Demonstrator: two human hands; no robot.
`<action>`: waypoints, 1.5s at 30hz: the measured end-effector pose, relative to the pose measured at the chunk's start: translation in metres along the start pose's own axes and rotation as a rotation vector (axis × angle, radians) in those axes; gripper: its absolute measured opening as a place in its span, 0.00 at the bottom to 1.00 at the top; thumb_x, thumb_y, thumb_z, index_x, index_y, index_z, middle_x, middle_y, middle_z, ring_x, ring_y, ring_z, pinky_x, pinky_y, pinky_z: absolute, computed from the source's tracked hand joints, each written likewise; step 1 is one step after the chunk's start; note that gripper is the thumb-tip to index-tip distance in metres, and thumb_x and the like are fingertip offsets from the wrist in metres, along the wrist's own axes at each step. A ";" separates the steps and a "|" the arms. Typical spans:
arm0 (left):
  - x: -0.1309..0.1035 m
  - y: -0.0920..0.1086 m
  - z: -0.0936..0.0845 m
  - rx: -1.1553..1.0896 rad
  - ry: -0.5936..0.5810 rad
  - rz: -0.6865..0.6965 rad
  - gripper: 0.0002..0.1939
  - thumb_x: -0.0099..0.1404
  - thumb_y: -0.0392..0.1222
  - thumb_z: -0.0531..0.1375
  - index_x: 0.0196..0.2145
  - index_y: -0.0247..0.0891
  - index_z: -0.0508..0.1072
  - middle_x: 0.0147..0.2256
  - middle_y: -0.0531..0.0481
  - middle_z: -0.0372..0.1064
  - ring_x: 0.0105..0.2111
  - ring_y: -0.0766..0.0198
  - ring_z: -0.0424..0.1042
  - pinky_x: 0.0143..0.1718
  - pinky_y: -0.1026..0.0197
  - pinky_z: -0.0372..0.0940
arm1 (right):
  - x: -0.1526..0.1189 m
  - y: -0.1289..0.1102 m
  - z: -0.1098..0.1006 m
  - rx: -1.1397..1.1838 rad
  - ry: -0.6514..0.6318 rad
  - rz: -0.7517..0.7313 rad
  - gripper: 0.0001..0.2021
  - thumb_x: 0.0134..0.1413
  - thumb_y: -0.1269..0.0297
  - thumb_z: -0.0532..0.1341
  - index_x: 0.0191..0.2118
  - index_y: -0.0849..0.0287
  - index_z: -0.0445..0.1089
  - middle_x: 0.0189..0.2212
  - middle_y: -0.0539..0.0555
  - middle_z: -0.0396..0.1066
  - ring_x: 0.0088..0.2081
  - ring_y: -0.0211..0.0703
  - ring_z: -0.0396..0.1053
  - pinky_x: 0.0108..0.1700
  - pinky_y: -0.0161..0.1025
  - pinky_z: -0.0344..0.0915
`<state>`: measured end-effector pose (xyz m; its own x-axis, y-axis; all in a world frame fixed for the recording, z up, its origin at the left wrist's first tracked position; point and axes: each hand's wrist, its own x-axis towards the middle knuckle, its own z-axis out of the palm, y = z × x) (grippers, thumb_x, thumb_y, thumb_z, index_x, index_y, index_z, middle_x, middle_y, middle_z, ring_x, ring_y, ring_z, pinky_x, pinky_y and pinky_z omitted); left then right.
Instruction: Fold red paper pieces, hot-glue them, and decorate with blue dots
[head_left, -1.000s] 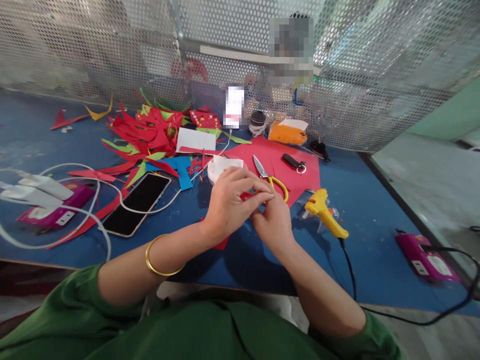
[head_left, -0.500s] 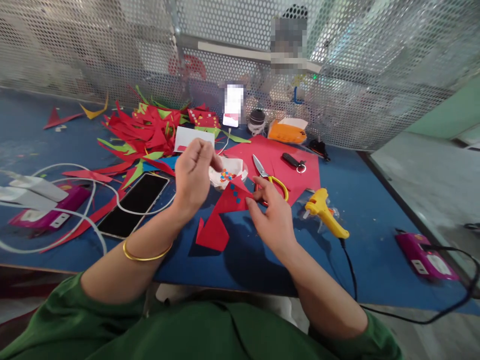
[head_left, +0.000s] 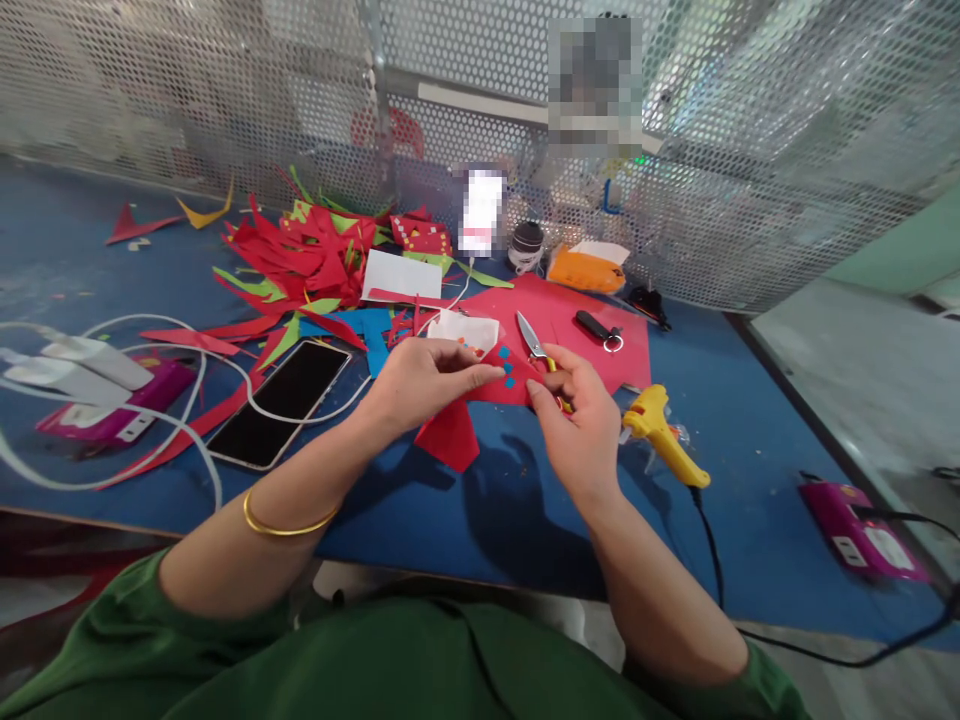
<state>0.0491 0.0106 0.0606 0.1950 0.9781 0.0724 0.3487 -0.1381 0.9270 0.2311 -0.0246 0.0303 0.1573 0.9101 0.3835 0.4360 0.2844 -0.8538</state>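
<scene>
A folded red felt piece (head_left: 491,392), with a few small blue diamonds (head_left: 507,368) on it, is held up over the table between both hands. My right hand (head_left: 581,425) pinches its right edge between thumb and fingers. At its left side, my left hand (head_left: 420,385) is closed, its thumb tip against the felt beside the diamonds; whether a small bit is also in those fingers I cannot see. A flap of the felt (head_left: 450,438) hangs below. Just behind is a white tray (head_left: 465,328) of small coloured bits, partly hidden. Scissors (head_left: 531,335) with yellow handles lie behind my right hand.
A yellow glue gun (head_left: 660,440) lies right, its black cord trailing off. Left are a black phone (head_left: 281,405), white cables and a purple power strip (head_left: 124,400). Red and green scraps (head_left: 307,250) pile up behind. A key fob (head_left: 592,325) rests on a red sheet (head_left: 626,350).
My left hand has come down from above the tray to the felt piece, its fingers now at the blue diamonds. My right hand keeps its hold. The view has shifted slightly.
</scene>
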 end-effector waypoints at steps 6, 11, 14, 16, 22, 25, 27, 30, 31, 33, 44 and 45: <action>0.002 -0.009 0.012 -0.272 -0.154 -0.136 0.13 0.50 0.48 0.71 0.24 0.35 0.78 0.22 0.51 0.73 0.24 0.67 0.69 0.27 0.64 0.63 | -0.004 0.002 0.003 -0.049 -0.028 -0.049 0.20 0.59 0.58 0.61 0.56 0.56 0.67 0.36 0.53 0.76 0.41 0.44 0.74 0.49 0.48 0.70; 0.002 -0.010 0.006 -0.221 -0.020 -0.111 0.15 0.53 0.49 0.70 0.22 0.34 0.76 0.20 0.52 0.72 0.22 0.69 0.67 0.26 0.65 0.61 | 0.005 0.001 -0.004 0.179 -0.060 -0.042 0.36 0.55 0.33 0.54 0.62 0.49 0.64 0.67 0.55 0.58 0.69 0.55 0.51 0.68 0.60 0.49; 0.002 -0.010 0.004 -0.266 0.008 -0.137 0.14 0.53 0.49 0.69 0.22 0.34 0.76 0.21 0.52 0.72 0.22 0.69 0.67 0.26 0.65 0.60 | 0.014 -0.004 -0.011 0.407 -0.088 0.015 0.40 0.61 0.33 0.32 0.63 0.49 0.63 0.66 0.53 0.59 0.68 0.49 0.55 0.66 0.56 0.55; 0.003 -0.010 0.003 -0.297 0.015 -0.135 0.14 0.53 0.48 0.70 0.23 0.34 0.76 0.20 0.52 0.71 0.21 0.70 0.66 0.26 0.65 0.60 | 0.019 -0.005 -0.015 0.603 -0.067 0.056 0.39 0.63 0.37 0.30 0.60 0.51 0.66 0.66 0.53 0.61 0.67 0.48 0.58 0.66 0.56 0.57; 0.001 -0.010 0.005 -0.312 0.012 -0.064 0.14 0.55 0.48 0.69 0.24 0.34 0.76 0.21 0.52 0.72 0.23 0.69 0.67 0.27 0.65 0.61 | 0.019 0.001 -0.011 0.769 -0.022 0.278 0.24 0.58 0.40 0.56 0.48 0.52 0.74 0.51 0.55 0.75 0.54 0.49 0.72 0.61 0.54 0.63; 0.000 -0.008 0.006 -0.198 0.015 -0.007 0.15 0.58 0.49 0.67 0.23 0.34 0.76 0.22 0.52 0.72 0.23 0.68 0.68 0.27 0.64 0.61 | 0.016 0.003 -0.005 0.552 -0.044 0.323 0.20 0.51 0.49 0.66 0.46 0.54 0.74 0.36 0.51 0.78 0.39 0.43 0.76 0.52 0.49 0.69; -0.001 -0.007 0.008 -0.102 0.013 0.041 0.15 0.59 0.49 0.66 0.23 0.34 0.76 0.22 0.52 0.71 0.23 0.68 0.67 0.26 0.64 0.59 | 0.013 0.003 -0.002 0.479 -0.108 0.306 0.20 0.47 0.53 0.70 0.46 0.55 0.74 0.30 0.48 0.76 0.34 0.40 0.74 0.45 0.45 0.71; 0.000 -0.007 0.012 0.002 -0.026 0.094 0.13 0.60 0.47 0.65 0.24 0.35 0.76 0.20 0.54 0.68 0.21 0.69 0.64 0.23 0.65 0.56 | 0.009 0.000 0.001 0.463 -0.132 0.303 0.19 0.44 0.59 0.72 0.44 0.55 0.75 0.26 0.44 0.71 0.30 0.35 0.70 0.37 0.38 0.68; 0.000 -0.008 0.013 0.040 -0.043 0.104 0.13 0.60 0.47 0.64 0.25 0.35 0.77 0.19 0.55 0.66 0.20 0.69 0.62 0.22 0.65 0.55 | 0.008 -0.001 0.001 0.462 -0.126 0.306 0.18 0.43 0.61 0.72 0.44 0.55 0.76 0.25 0.44 0.69 0.29 0.34 0.68 0.35 0.37 0.67; 0.000 -0.008 0.015 0.136 -0.039 0.144 0.13 0.61 0.48 0.64 0.27 0.34 0.77 0.18 0.56 0.65 0.19 0.69 0.61 0.22 0.64 0.54 | 0.008 -0.001 0.001 0.457 -0.104 0.305 0.17 0.44 0.63 0.71 0.43 0.55 0.76 0.23 0.42 0.66 0.27 0.32 0.64 0.32 0.35 0.65; -0.050 -0.001 0.055 0.358 0.064 0.672 0.09 0.66 0.46 0.62 0.40 0.38 0.73 0.36 0.50 0.77 0.24 0.70 0.72 0.24 0.66 0.63 | 0.018 0.008 -0.004 0.676 0.188 0.264 0.15 0.42 0.64 0.71 0.39 0.54 0.75 0.22 0.41 0.61 0.26 0.31 0.64 0.35 0.35 0.66; -0.048 -0.005 0.063 0.246 -0.049 0.438 0.18 0.65 0.52 0.63 0.46 0.38 0.71 0.42 0.46 0.77 0.22 0.70 0.71 0.23 0.65 0.63 | 0.018 0.008 -0.004 0.694 0.187 0.265 0.14 0.42 0.64 0.71 0.39 0.54 0.74 0.23 0.41 0.63 0.27 0.32 0.65 0.36 0.36 0.67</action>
<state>0.0957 -0.0459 0.0292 0.4121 0.8122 0.4128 0.4293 -0.5727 0.6984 0.2413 -0.0074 0.0320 0.3538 0.9255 0.1353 -0.2838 0.2441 -0.9273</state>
